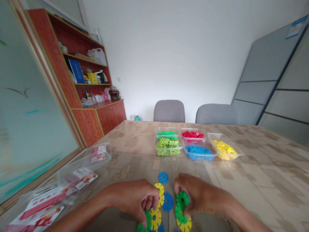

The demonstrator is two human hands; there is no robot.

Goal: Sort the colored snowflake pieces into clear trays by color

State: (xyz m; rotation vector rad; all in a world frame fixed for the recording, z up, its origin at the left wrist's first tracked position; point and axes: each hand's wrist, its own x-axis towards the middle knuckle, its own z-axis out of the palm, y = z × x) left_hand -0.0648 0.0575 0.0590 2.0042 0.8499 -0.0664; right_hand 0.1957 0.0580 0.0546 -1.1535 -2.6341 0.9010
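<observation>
My left hand [134, 196] is closed, fingers curled over a cluster of joined notched plastic discs. Its fingertips rest by an upper yellow disc [160, 195], and the thumb presses on a green disc [148, 220] lower down. Another yellow disc [155, 217] sits between them. My right hand [204, 195] grips linked green discs [181, 206] between thumb and fingers. Under these, a yellow disc [185, 224] shows at the bottom edge. Between the hands lies a blue disc [167, 202], with another blue disc [163, 177] farther up. Whether these blue ones are joined to the rest I cannot tell.
Clear tubs hold light green pieces [168, 144], darker green pieces [166, 133], red pieces [192, 134], blue pieces [199, 151] and yellow pieces [224, 148]. Clear plastic packaging [84, 161] with labels lies at left. Two grey chairs [169, 110] stand beyond the table [135, 138].
</observation>
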